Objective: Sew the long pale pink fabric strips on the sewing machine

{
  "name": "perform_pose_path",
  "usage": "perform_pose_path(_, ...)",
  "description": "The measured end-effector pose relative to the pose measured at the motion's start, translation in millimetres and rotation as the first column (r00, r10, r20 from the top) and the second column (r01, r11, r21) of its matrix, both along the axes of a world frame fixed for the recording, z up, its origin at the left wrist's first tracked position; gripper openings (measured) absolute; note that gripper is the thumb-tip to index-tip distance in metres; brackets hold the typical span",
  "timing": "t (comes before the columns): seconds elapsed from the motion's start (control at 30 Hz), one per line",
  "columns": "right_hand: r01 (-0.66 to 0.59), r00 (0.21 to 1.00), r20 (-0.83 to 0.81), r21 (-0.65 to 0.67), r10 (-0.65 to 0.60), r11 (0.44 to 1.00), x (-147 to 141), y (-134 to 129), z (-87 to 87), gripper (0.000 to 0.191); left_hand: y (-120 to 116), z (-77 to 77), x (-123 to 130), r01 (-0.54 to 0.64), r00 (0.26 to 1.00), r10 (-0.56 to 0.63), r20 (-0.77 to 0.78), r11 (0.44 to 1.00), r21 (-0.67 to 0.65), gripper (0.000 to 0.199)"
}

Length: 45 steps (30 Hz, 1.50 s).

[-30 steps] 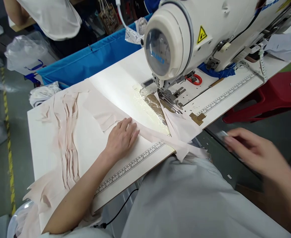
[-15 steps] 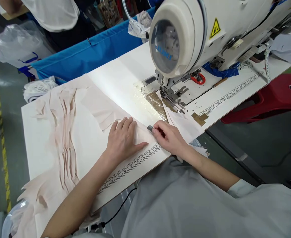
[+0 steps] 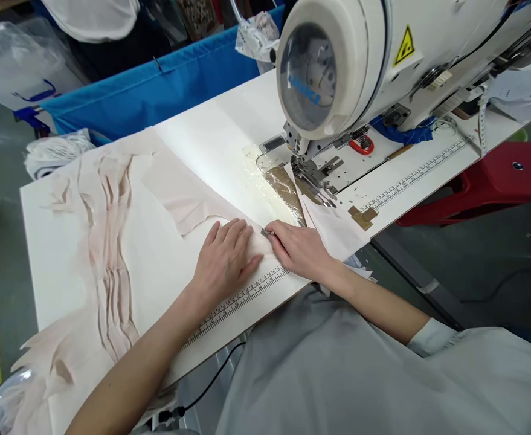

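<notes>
My left hand (image 3: 223,257) lies flat on pale pink fabric (image 3: 193,202), fingers stretched out and the thumb apart, pressing the cloth to the white table. Just to its right, my right hand (image 3: 299,249) is closed in a pinch around a small flat metal piece (image 3: 266,232); its far end is hidden in the fingers, so I cannot tell its kind. The metal tip rests at the fabric's edge, close to the left fingertips. Another pale fabric piece (image 3: 333,226) lies beyond the right hand, reaching to the sewing machine's presser foot (image 3: 308,172).
The sewing machine (image 3: 328,66) stands over the table's right half, with red-handled scissors (image 3: 362,145) beside it. Gathered pink fabric (image 3: 115,260) covers the left side. A printed ruler (image 3: 242,300) runs along the front edge. Behind hangs a blue cloth bin (image 3: 156,87); a red stool (image 3: 487,181) stands right.
My right hand has moved slightly left toward the left hand, and the metal piece has turned. The left hand stays flat on the fabric. The view has shifted a little.
</notes>
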State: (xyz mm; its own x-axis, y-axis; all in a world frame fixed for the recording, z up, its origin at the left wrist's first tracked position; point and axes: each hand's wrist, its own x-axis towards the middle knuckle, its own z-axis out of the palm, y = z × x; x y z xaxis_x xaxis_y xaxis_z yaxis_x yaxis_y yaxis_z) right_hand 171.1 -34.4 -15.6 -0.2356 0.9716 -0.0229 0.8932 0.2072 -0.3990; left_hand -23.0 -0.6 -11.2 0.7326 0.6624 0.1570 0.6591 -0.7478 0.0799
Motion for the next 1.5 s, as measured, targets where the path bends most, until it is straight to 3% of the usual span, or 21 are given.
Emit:
perform_pose_path(0.53,-0.082,0.994,0.069,-0.048,0.086,0.995,-9.4,9.5,7.0,0.021,-12.4,-5.6,-2.1,0.115,0.993,-0.113,-0.03,0.992,0.047,0.039)
perform_pose_path(0.7,-0.155,0.981,0.108,-0.037,0.158,0.987,6.9,1.6,11.4,0.018,-14.3,-4.6,0.0,0.12,0.991,-0.111,-0.077,0.986,0.116,0.038)
perform_pose_path(0.9,-0.06,0.994,-0.093,-0.002,0.059,0.998,36.7,-12.1,3.9,0.02,-14.8,-5.1,1.3,0.117,0.992,-0.11,-0.067,0.986,0.116,0.037)
perform_pose_path(1.0,-0.015,0.992,-0.122,0.036,0.019,0.999,33.1,-12.0,-1.4,0.023,-15.6,-6.2,0.4,0.124,0.992,-0.122,-0.037,0.99,0.068,0.039)
perform_pose_path(1.5,-0.142,0.989,0.032,0.03,0.141,0.989,19.1,-9.5,-3.7,0.024,-20.9,-7.4,-0.7,0.148,0.986,-0.143,-0.081,0.987,0.056,0.041)
